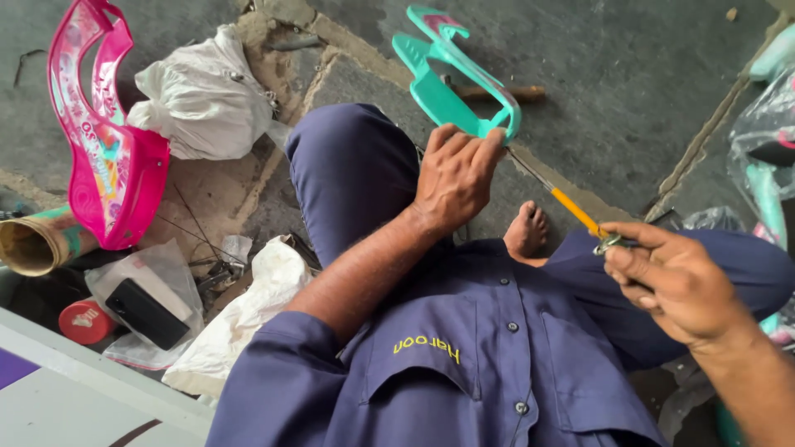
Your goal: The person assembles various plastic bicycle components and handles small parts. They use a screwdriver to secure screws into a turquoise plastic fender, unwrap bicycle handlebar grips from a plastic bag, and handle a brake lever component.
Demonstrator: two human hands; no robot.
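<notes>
- A teal plastic frame (447, 79), a moulded toy part with an open loop and a forked top end, is held up above the person's raised knee, over the grey stone floor (629, 99).
- The left hand (455, 178) is closed around the frame's lower corner, fingers curled over its edge, steadying it.
- A screwdriver (571, 207) with an orange-yellow handle and thin metal shaft runs from the right hand up to that same lower corner; the tip appears to sit at the frame, though the exact contact is too small to tell.
- The right hand (675, 285) pinches the butt of the screwdriver between thumb and fingertips; a small metal piece shows at the pinch, too small to identify.
- Judged from this, the fastening work at that corner is under way, not finished: the tool is engaged, and no other part is yet joined to the frame.
- A bare foot (527, 232) shows between the blue-trousered legs of the seated person.
- To the left lie a pink plastic panel (103, 149) with printed decoration, apparently untouched, a white plastic bag (203, 99), a cardboard tube (37, 240), a red lid (83, 321), and a dark phone (147, 313) in a clear bag.
- More teal parts in clear wrapping (766, 165) wait at the right edge.
</notes>
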